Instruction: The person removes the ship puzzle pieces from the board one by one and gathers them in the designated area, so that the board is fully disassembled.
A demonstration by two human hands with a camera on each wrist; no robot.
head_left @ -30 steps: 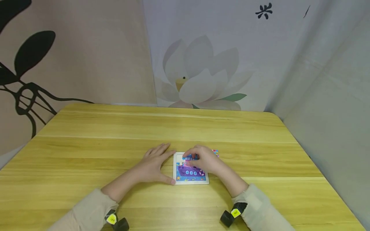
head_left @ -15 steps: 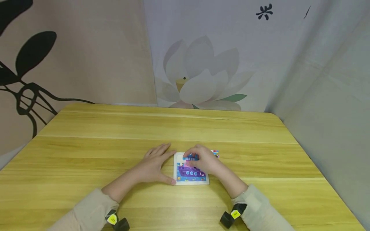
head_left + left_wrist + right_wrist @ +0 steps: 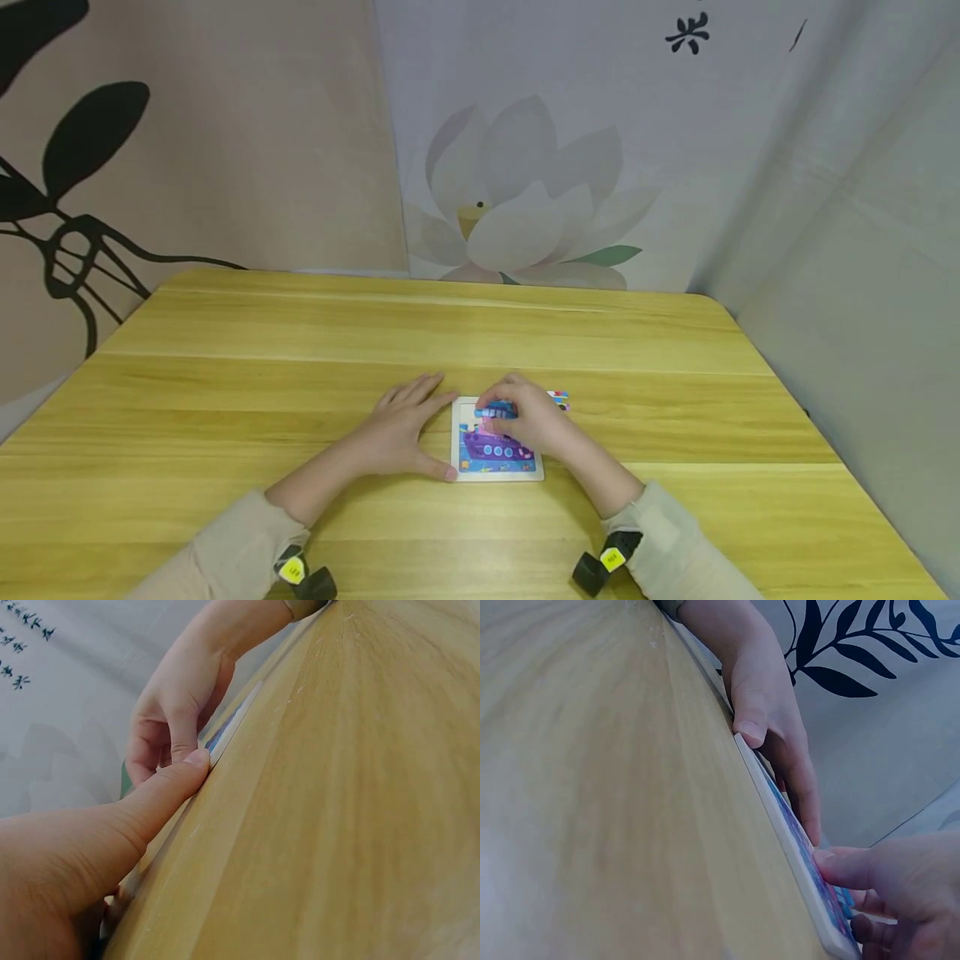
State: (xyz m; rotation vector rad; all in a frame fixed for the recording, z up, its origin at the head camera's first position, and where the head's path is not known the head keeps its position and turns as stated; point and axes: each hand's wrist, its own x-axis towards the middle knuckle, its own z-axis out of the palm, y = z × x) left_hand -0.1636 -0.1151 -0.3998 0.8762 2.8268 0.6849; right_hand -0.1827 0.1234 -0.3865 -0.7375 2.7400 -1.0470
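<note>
A small jigsaw puzzle board (image 3: 460,480) with a pale frame and a purple ship picture lies flat on the table in the head view. Along its left side rests my left hand (image 3: 397,429), fingers spread and fairly straight, its thumb touching the near left corner and the index finger the far left one. Over the upper part of the picture, my right hand (image 3: 531,418) pinches a blue puzzle piece (image 3: 495,411) between thumb and fingers. In the right wrist view this blue piece (image 3: 845,898) shows low at the board's surface, partly hidden by fingers; whether it is seated cannot be told.
Several colourful bits, seemingly loose puzzle pieces (image 3: 561,400), show just beyond the right hand, mostly hidden by it. The wooden table (image 3: 300,325) runs back to a printed cloth curtain (image 3: 540,167). A black camera (image 3: 590,573) sits on the right wrist.
Almost nothing moves. The right fingers shift very slightly over the blue piece, and the view drifts a little; the left hand stays on the board's edge.
</note>
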